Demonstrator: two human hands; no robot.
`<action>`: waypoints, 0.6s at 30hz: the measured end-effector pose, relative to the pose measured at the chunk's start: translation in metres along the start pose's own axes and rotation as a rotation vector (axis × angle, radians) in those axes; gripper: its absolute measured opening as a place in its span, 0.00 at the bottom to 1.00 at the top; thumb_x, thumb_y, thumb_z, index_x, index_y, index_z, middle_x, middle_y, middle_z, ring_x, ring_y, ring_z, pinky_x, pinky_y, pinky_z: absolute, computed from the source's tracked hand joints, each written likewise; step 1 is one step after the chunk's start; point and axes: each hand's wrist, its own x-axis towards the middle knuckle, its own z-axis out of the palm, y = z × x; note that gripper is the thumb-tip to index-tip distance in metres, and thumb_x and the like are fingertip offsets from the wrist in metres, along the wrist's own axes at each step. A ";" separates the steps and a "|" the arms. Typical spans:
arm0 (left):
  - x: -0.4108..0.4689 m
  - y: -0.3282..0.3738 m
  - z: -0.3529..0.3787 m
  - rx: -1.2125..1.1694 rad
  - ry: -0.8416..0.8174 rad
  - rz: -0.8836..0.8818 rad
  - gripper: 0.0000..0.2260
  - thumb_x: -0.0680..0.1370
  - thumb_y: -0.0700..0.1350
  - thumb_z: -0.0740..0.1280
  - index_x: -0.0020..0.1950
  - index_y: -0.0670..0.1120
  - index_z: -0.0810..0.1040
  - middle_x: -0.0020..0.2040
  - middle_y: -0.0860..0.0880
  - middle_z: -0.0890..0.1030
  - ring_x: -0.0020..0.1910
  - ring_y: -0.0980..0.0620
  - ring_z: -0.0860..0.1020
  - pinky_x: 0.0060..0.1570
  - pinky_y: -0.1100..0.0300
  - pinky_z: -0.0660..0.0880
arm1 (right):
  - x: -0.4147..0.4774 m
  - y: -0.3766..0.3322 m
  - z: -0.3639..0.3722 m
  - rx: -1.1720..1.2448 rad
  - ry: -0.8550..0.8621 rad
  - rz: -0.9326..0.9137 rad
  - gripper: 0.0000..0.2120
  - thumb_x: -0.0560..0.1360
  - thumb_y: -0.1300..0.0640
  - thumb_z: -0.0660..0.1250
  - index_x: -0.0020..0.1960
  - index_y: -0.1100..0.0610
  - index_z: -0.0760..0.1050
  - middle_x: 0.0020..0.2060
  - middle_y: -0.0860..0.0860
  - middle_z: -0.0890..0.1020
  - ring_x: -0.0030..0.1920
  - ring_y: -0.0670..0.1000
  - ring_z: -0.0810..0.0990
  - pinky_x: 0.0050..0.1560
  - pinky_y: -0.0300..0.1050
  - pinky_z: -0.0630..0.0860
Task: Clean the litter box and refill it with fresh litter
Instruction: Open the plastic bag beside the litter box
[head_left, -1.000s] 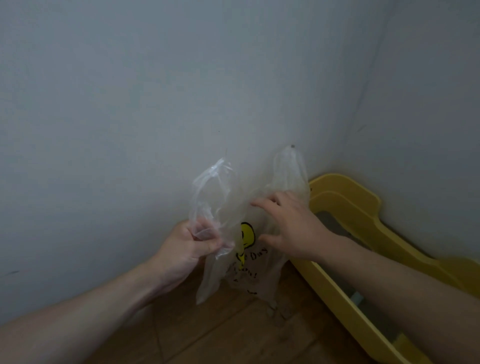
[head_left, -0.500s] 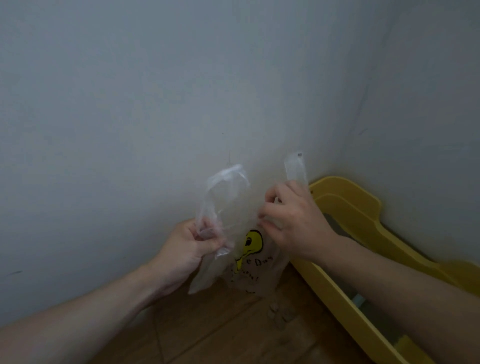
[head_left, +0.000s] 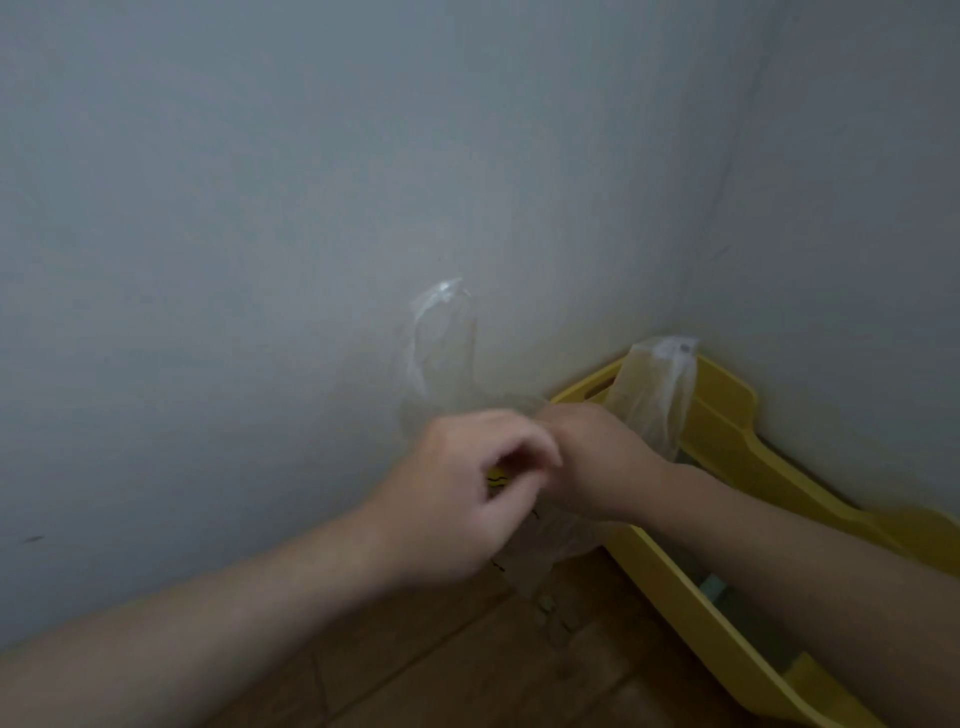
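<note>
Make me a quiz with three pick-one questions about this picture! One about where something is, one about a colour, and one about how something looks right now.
1. Where is the litter box?
A) in the corner where the walls meet
B) hanging from a hook
C) on a table

2. What colour is it?
A) blue
B) yellow
C) red

3. How are the two handles of the plastic bag?
A) knotted together
B) standing up apart
C) torn off

Answers:
1 A, it sits on the floor tucked into the corner.
2 B, its rim is plainly yellow.
3 B, one loop stands by the wall and the other in front of the box.
</note>
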 end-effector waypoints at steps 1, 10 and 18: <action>0.014 -0.002 0.002 -0.022 -0.001 -0.030 0.08 0.74 0.36 0.70 0.43 0.49 0.80 0.39 0.55 0.81 0.40 0.57 0.80 0.42 0.62 0.77 | 0.000 0.000 0.001 0.035 -0.016 0.010 0.04 0.70 0.54 0.67 0.39 0.55 0.77 0.32 0.52 0.81 0.32 0.53 0.78 0.31 0.38 0.67; 0.051 -0.059 0.013 -0.037 -0.378 -0.534 0.11 0.70 0.33 0.68 0.37 0.48 0.83 0.35 0.50 0.84 0.34 0.58 0.81 0.39 0.59 0.80 | -0.012 -0.007 -0.002 0.081 -0.128 0.063 0.06 0.72 0.54 0.71 0.39 0.53 0.75 0.33 0.50 0.80 0.34 0.55 0.78 0.33 0.49 0.74; 0.021 -0.094 0.017 -0.013 -0.672 -0.532 0.38 0.66 0.48 0.81 0.73 0.55 0.70 0.68 0.60 0.73 0.61 0.60 0.75 0.58 0.61 0.74 | -0.018 -0.005 0.004 0.184 -0.379 0.243 0.14 0.76 0.43 0.66 0.38 0.51 0.73 0.33 0.48 0.78 0.38 0.50 0.78 0.39 0.52 0.75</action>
